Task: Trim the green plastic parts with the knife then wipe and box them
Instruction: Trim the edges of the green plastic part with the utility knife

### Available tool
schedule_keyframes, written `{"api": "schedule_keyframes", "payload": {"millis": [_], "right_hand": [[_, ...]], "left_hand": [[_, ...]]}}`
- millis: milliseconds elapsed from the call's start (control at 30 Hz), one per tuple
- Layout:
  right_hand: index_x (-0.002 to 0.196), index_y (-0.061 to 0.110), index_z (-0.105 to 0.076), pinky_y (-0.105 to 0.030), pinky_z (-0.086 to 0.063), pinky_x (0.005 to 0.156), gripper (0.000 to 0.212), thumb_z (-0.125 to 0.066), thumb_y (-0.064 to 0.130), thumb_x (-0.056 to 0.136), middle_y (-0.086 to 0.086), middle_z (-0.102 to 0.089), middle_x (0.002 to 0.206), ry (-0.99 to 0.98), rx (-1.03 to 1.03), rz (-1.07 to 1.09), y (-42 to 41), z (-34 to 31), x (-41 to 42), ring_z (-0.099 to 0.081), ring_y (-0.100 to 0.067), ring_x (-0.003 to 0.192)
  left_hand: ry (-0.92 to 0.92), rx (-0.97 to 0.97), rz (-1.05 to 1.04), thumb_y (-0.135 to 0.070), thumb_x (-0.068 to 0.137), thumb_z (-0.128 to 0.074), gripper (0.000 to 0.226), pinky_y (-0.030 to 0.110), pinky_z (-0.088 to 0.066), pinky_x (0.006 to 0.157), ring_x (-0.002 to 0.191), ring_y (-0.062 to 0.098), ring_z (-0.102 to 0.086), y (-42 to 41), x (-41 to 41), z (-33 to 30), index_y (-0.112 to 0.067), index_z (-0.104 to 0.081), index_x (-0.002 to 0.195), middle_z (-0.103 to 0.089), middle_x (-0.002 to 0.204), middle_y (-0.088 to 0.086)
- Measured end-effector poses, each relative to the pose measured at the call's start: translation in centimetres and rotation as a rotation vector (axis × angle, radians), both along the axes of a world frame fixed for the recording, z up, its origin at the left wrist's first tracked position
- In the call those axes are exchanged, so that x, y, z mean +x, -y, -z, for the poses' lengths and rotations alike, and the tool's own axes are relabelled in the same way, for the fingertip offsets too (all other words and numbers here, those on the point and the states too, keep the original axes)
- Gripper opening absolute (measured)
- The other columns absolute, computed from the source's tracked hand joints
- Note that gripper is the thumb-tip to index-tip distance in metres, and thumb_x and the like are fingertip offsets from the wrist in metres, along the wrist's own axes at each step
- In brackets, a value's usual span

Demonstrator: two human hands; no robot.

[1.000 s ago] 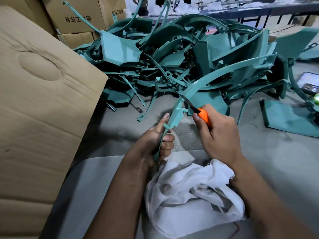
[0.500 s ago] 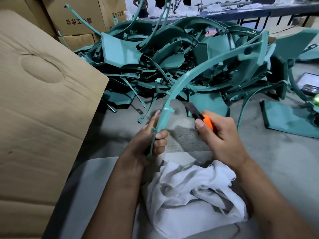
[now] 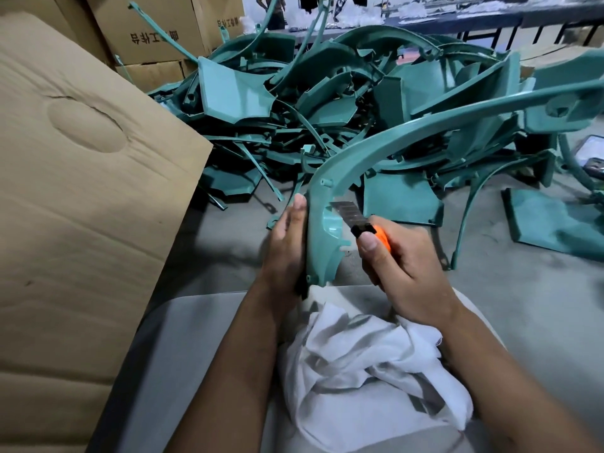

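Left hand [image 3: 287, 246] has its grip wrapped round the long curved green plastic trim piece [image 3: 330, 194], upright above the crumpled white cloth [image 3: 369, 371]; right hand [image 3: 405, 273] clutches the orange-handled utility knife [image 3: 362, 223], blade touching its inner edge.

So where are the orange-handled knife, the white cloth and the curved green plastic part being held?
Orange-handled knife [image 3: 381, 240]: head view, orange handle.
White cloth [image 3: 369, 371]: head view, crumpled middle.
Curved green plastic part [image 3: 330, 178]: head view, bend of arc.

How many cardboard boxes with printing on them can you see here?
2: one printed box at top left behind the big plain cardboard flap, another just right of it. More may be hidden.
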State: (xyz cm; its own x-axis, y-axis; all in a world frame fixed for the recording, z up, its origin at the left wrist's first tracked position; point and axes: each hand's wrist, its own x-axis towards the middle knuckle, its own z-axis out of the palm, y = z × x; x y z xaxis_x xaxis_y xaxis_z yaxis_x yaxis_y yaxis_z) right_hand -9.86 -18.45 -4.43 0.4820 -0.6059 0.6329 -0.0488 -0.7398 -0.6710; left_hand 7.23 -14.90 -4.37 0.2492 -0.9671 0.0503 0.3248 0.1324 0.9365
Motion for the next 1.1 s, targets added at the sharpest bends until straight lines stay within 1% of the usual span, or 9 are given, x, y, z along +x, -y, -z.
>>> {"api": "schedule_keyframes", "payload": {"millis": [167,333,467,533,633,767,833,967,1100], "right_hand": [[0.074,0.025,-0.043,-0.039,-0.036,0.046,0.046,-0.038,0.056,0.108,-0.005,-0.047,0.055,0.016,-0.027,0.051,-0.2,0.0,0.2,-0.046,-0.020,0.048],[0.074,0.027,-0.040,-0.040,-0.036,0.045,0.039,-0.043,0.045,0.109,-0.004,-0.046,0.053,0.019,-0.041,0.084,-0.3,0.0,0.6,-0.044,-0.019,0.047],[0.075,0.033,-0.040,-0.027,-0.033,0.047,0.033,-0.045,0.039,0.107,-0.002,-0.047,0.054,0.009,-0.066,0.085,-0.4,0.0,0.5,-0.043,-0.014,0.047],[0.077,0.038,-0.039,-0.021,-0.031,0.048,0.030,-0.046,0.037,0.106,0.001,-0.046,0.054,-0.003,-0.077,0.045,-0.5,-0.2,0.5,-0.042,-0.011,0.047],[0.075,0.034,-0.042,-0.023,-0.031,0.047,0.033,-0.045,0.039,0.107,0.002,-0.045,0.054,0.022,-0.041,-0.032,-0.6,-0.3,0.4,-0.042,-0.012,0.045],[0.069,0.017,-0.043,-0.037,-0.033,0.045,0.043,-0.044,0.039,0.107,-0.003,-0.045,0.054,0.086,0.079,0.002,-0.3,0.1,0.1,-0.042,-0.024,0.046],[0.069,0.019,-0.043,-0.042,-0.035,0.045,0.042,-0.044,0.038,0.107,-0.007,-0.046,0.054,0.054,0.042,0.036,-0.4,0.1,0.4,-0.044,-0.025,0.047],[0.071,0.023,-0.045,-0.034,-0.035,0.045,0.038,-0.045,0.036,0.107,-0.005,-0.047,0.054,0.031,-0.007,0.020,-0.6,0.2,0.7,-0.045,-0.017,0.047],[0.070,0.020,-0.047,-0.030,-0.033,0.044,0.039,-0.045,0.033,0.107,-0.001,-0.047,0.054,0.063,0.047,-0.079,-0.3,0.3,0.3,-0.045,-0.017,0.045]], "left_hand": [[-0.042,-0.029,-0.030,-0.060,0.093,-0.044,0.044,0.014,-0.041,0.037,0.039,0.005,-0.052,0.0,-0.6,-0.2,-0.017,-0.054,0.089,-0.057,0.060,-0.004],[-0.060,0.008,-0.108,-0.049,0.108,-0.034,0.043,0.014,-0.041,0.037,0.039,0.003,-0.052,0.0,-1.3,-0.3,-0.016,-0.056,0.092,-0.058,0.066,-0.002],[-0.106,0.029,-0.193,-0.053,0.106,-0.036,0.047,0.015,-0.039,0.035,0.037,0.005,-0.051,0.2,-1.5,0.0,-0.010,-0.054,0.106,-0.059,0.071,0.004],[-0.146,0.026,-0.199,-0.057,0.105,-0.036,0.050,0.015,-0.037,0.034,0.034,0.006,-0.049,0.1,-1.1,0.0,-0.010,-0.054,0.101,-0.058,0.066,0.003],[-0.173,-0.023,-0.206,-0.057,0.104,-0.036,0.047,0.014,-0.037,0.034,0.035,0.006,-0.049,0.0,-0.6,-0.2,-0.016,-0.054,0.090,-0.058,0.060,-0.001],[-0.070,-0.031,-0.242,-0.053,0.107,-0.036,0.047,0.017,-0.042,0.039,0.041,0.007,-0.054,0.0,-0.8,-0.1,-0.011,-0.057,0.104,-0.061,0.061,-0.004],[-0.026,-0.021,-0.248,-0.052,0.107,-0.037,0.047,0.017,-0.044,0.045,0.048,0.008,-0.057,-0.1,-1.0,0.0,-0.011,-0.059,0.110,-0.062,0.064,-0.004],[-0.073,0.030,-0.225,-0.055,0.105,-0.041,0.045,0.017,-0.043,0.039,0.045,0.008,-0.057,0.1,-0.9,0.1,-0.016,-0.060,0.099,-0.065,0.070,-0.001],[-0.112,-0.003,-0.276,-0.051,0.106,-0.040,0.048,0.017,-0.042,0.037,0.039,0.008,-0.054,0.3,-0.4,0.2,-0.005,-0.054,0.110,-0.062,0.062,0.001]]}}
